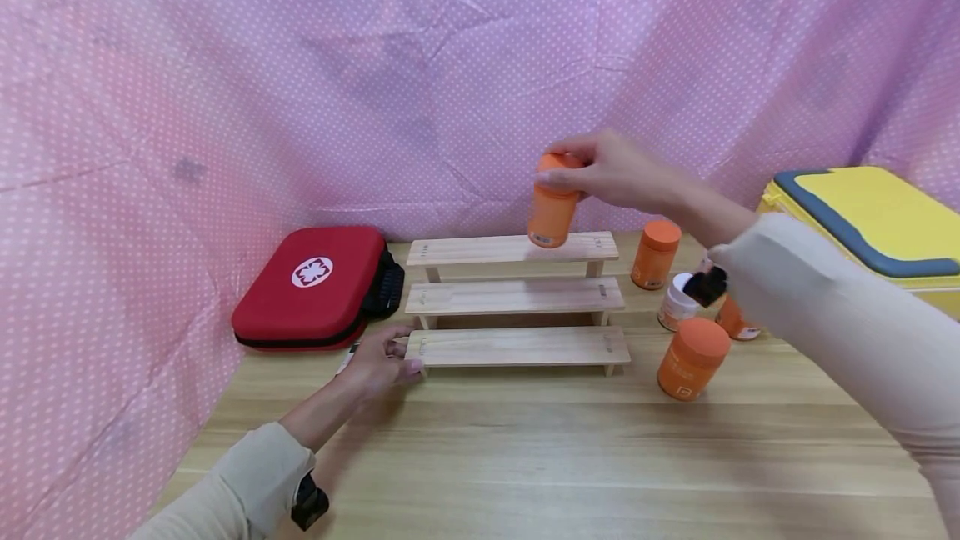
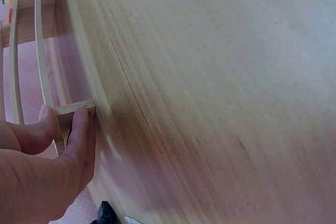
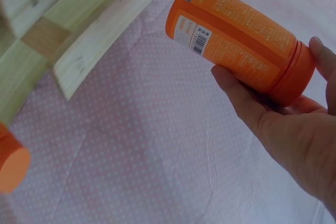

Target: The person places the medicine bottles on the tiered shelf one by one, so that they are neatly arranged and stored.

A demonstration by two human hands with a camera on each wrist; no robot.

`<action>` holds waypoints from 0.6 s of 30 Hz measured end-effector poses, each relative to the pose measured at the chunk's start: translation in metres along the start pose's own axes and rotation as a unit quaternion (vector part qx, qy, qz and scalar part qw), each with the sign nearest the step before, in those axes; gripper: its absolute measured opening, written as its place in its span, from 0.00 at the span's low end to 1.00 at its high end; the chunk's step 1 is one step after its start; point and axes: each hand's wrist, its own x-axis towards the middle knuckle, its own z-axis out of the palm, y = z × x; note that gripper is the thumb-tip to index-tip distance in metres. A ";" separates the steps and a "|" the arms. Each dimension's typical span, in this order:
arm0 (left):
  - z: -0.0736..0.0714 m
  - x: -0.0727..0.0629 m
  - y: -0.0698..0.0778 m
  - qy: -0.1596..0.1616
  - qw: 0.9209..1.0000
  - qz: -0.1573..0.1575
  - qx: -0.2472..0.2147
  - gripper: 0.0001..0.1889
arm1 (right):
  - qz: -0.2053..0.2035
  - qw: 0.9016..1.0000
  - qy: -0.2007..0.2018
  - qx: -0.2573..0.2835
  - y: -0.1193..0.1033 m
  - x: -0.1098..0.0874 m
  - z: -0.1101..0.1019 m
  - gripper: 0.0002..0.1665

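Note:
An orange bottle (image 1: 552, 211) hangs upright over the top step of a three-step wooden rack (image 1: 517, 346). My right hand (image 1: 611, 169) grips it round the lid; the right wrist view shows the bottle's (image 3: 231, 38) printed label with a barcode. Down at the rack's lower left end, my left hand (image 1: 375, 363) holds the bottom step. In the left wrist view the thumb (image 2: 44, 127) lies at the board's edge and the fingers (image 2: 79, 135) press on the short end leg.
Right of the rack stand orange bottles (image 1: 693, 358) and a white jar (image 1: 678, 304), partly behind the right sleeve. A yellow box (image 1: 885, 215) with a grey-edged lid stands at far right. Left of the rack lies a red first-aid case (image 1: 315, 307). A pink dotted cloth (image 1: 450, 82) hangs behind.

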 end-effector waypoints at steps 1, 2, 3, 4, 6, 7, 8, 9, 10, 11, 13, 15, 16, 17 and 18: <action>0.000 0.000 0.000 0.001 1.000 0.000 -0.001 0.34 | -0.004 1.000 -0.004 0.005 -0.001 0.007 0.004 0.30; 0.000 0.000 0.000 0.001 1.000 0.001 -0.001 0.34 | -0.007 1.000 -0.007 0.009 -0.003 0.013 0.008 0.30; 0.000 0.000 0.000 0.000 1.000 0.002 -0.002 0.34 | -0.009 1.000 -0.011 0.011 -0.005 0.019 0.013 0.29; 0.000 0.000 0.000 -0.001 1.000 0.002 -0.003 0.34 | -0.014 1.000 -0.015 0.018 -0.007 0.025 0.017 0.28; 0.000 0.000 0.000 -0.001 1.000 0.004 -0.002 0.34 | -0.016 1.000 -0.020 0.017 -0.012 0.036 0.025 0.28; 0.000 0.000 0.000 0.000 1.000 0.004 -0.001 0.34 | -0.017 0.999 -0.024 0.023 -0.014 0.041 0.029 0.28; 0.000 0.000 0.000 0.000 1.000 0.004 0.000 0.34 | -0.016 0.999 -0.028 0.025 -0.016 0.046 0.033 0.28; 0.000 0.000 0.000 0.000 1.000 0.004 0.001 0.34 | -0.014 0.999 -0.032 0.029 -0.018 0.051 0.037 0.29; 0.000 0.000 0.000 0.001 1.000 0.005 0.003 0.34 | -0.013 0.999 -0.034 0.032 -0.019 0.055 0.040 0.29; 0.000 0.000 0.000 0.001 1.000 0.005 0.004 0.34 | -0.009 0.999 -0.039 0.034 -0.020 0.059 0.044 0.30; 0.000 0.000 0.001 0.001 1.000 0.003 0.002 0.34 | -0.002 0.998 -0.051 0.044 -0.021 0.066 0.049 0.30; 0.000 0.000 0.001 -0.002 1.000 0.002 0.000 0.34 | 0.005 0.997 -0.063 0.051 -0.021 0.071 0.054 0.31; 0.000 0.000 0.000 -0.003 1.000 0.001 -0.002 0.34 | 0.008 0.996 -0.069 0.054 -0.020 0.073 0.056 0.30; 0.000 0.000 0.000 -0.004 1.000 0.001 -0.006 0.33 | 0.010 0.995 -0.075 0.059 -0.020 0.074 0.058 0.29; 0.000 -0.001 0.000 -0.006 1.000 0.002 -0.008 0.33 | 0.012 0.995 -0.079 0.062 -0.019 0.075 0.060 0.28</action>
